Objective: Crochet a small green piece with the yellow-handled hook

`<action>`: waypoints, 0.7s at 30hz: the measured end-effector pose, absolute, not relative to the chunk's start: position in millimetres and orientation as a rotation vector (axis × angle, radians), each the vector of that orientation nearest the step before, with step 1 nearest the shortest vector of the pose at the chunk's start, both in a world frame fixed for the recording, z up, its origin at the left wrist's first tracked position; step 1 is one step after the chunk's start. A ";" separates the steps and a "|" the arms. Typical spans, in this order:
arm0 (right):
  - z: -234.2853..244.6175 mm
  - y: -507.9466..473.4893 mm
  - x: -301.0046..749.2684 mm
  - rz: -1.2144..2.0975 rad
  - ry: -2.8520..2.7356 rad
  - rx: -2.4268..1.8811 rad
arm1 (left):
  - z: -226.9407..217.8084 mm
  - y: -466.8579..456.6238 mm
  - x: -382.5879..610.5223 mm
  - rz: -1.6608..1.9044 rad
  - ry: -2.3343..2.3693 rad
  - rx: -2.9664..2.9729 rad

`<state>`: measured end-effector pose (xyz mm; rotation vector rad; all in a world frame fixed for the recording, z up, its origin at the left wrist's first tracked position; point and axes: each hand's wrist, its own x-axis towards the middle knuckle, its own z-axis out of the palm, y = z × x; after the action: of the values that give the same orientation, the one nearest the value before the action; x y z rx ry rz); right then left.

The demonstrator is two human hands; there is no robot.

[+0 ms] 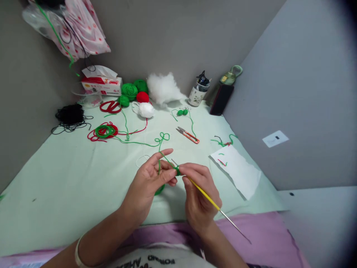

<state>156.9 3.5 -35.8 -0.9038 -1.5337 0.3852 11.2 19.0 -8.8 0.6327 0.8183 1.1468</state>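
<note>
Pinches a small green crochet piece (pixel 177 171) in the left hand (pixel 150 176), between thumb and curled fingertips, above the pale green tablecloth (pixel 83 186) and close before the body, apparently to have the stitches in easy sight; raises the left forefinger nearly straight, well apart from the curled fingers, and carries green yarn (pixel 145 143) over that hand, probably to give the strand some tension; leaves slack loops of it on the cloth, running back to a red-and-green yarn bundle (pixel 107 131), seemingly for a free feed.

Grips a yellow-handled hook (pixel 205 194) in the right hand (pixel 202 193), with thumb and fingers closed around the handle, likely for fine control of the tip; aims the thin metal tip past the green piece and slants the other metal end down toward the lap; cannot tell whether the tip passes through a loop, too small to make out; touches the piece, or nearly so, with the right fingertips.

Has orange-handled snips (pixel 192 138) lying just beyond the hands, perhaps for a quick reach; has red scissors (pixel 111 107), green yarn balls (pixel 129 91) and white stuffing (pixel 164 88) farther back, presumably to free the front for handwork.
</note>
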 end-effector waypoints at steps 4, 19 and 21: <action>-36.5 6.5 159.2 0.616 -1.422 -0.876 | -10.7 18.8 9.2 1.132 0.835 0.666; -42.2 -1.0 157.9 0.058 -1.770 -0.903 | -10.8 14.3 9.7 1.107 0.819 0.634; -41.9 -0.3 158.4 0.210 -1.699 -0.867 | -7.7 15.7 8.6 1.054 0.745 0.534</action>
<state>158.4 -0.3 -41.9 -0.8672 -1.6985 0.2100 8.6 15.7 -7.7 0.5340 0.7449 1.0541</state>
